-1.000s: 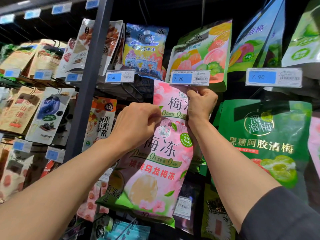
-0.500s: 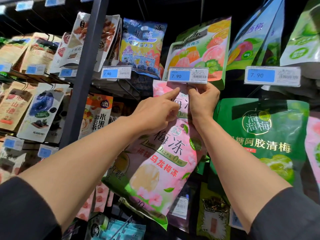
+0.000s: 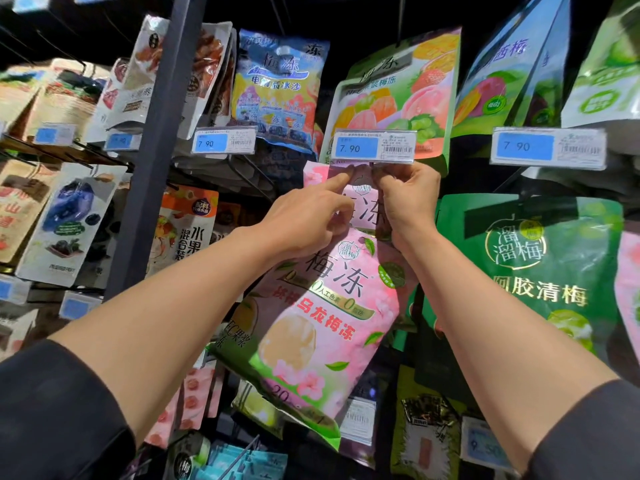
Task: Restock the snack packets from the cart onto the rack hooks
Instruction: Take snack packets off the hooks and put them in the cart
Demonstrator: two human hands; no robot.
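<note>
Here the pink plum-jelly packet [image 3: 322,317] hangs tilted just below the middle 7.90 price tag [image 3: 374,147]; the right hand [image 3: 408,199] pinches its top edge, the left hand [image 3: 304,220] curls on it, index finger pointing to the tag

Three blue price tags [image 3: 374,147] reading 7.90 are hanging in a row; a dark upright post [image 3: 157,140] is standing at left.
</note>
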